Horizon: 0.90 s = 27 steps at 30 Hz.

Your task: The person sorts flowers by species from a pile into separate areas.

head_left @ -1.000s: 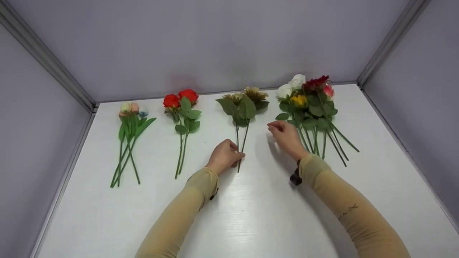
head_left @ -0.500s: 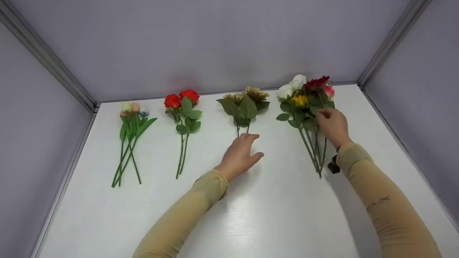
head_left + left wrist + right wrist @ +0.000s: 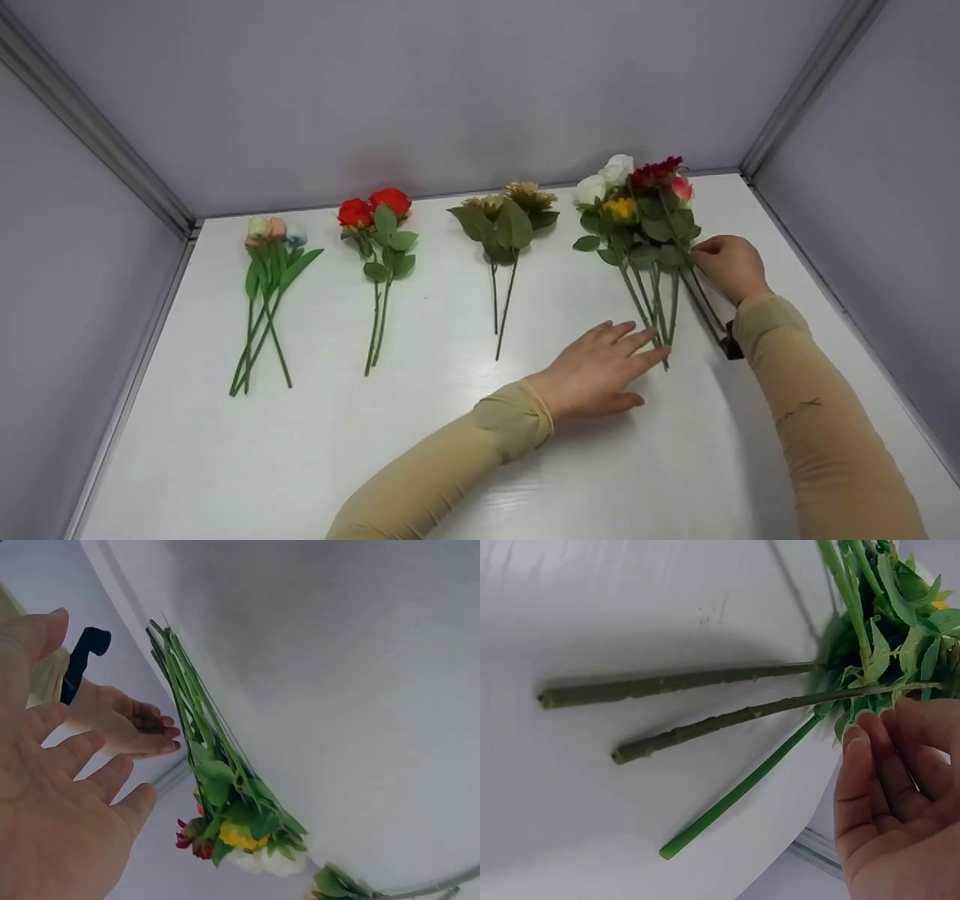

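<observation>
My left hand [image 3: 592, 371] is spread over the table, its fingertips overlapping the lower stems of a mixed flower bunch [image 3: 660, 225]. The left wrist view shows the same hand [image 3: 56, 817], palm bare, fingers apart. White roses [image 3: 595, 189], a yellow flower [image 3: 621, 209], a dark red flower [image 3: 654, 172] and a pink flower [image 3: 682, 189] make up the bunch. At its right side is my right hand [image 3: 731, 264], fingers bent. In the right wrist view, its fingertips are right at a dark stem [image 3: 735, 718]; I cannot tell if they grip it. A bright green stem [image 3: 739, 789] lies below.
Further left on the white table [image 3: 420, 457] lie two golden flowers [image 3: 529, 196], two red roses [image 3: 391, 201] and several tulips [image 3: 278, 228], heads toward the back wall [image 3: 465, 90]. Grey walls close in both sides and the back.
My left hand has let go of the golden flowers' stems and moved right to the mixed bunch. My right hand has moved right, across the bunch to its outer side.
</observation>
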Available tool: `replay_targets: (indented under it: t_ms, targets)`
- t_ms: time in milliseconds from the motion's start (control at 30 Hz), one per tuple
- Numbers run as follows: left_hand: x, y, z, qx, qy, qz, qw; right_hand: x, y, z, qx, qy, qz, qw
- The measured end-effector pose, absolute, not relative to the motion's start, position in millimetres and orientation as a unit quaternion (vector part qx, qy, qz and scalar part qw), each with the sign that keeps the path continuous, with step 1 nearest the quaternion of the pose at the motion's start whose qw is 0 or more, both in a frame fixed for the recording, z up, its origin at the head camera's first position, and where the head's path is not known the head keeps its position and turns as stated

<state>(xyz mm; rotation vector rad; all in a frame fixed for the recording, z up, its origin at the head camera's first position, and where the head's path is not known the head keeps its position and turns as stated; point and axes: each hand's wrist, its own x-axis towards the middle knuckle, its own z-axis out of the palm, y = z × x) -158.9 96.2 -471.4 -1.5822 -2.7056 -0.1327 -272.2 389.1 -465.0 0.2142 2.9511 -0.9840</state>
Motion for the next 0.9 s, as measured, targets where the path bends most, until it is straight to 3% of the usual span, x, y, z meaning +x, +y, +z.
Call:
replay_targets:
  t_ms: [467, 900]
  targets:
    - [-143, 111, -487, -0.522, -0.853, -0.022, -0.010, -278, 384, -471, 0.061, 0.950, -0.301, 0.055]
    - [-147, 103, -490, -0.512, -0.858, -0.047, -0.028, -272, 386, -468, 0.064, 0.951, -0.301, 0.007]
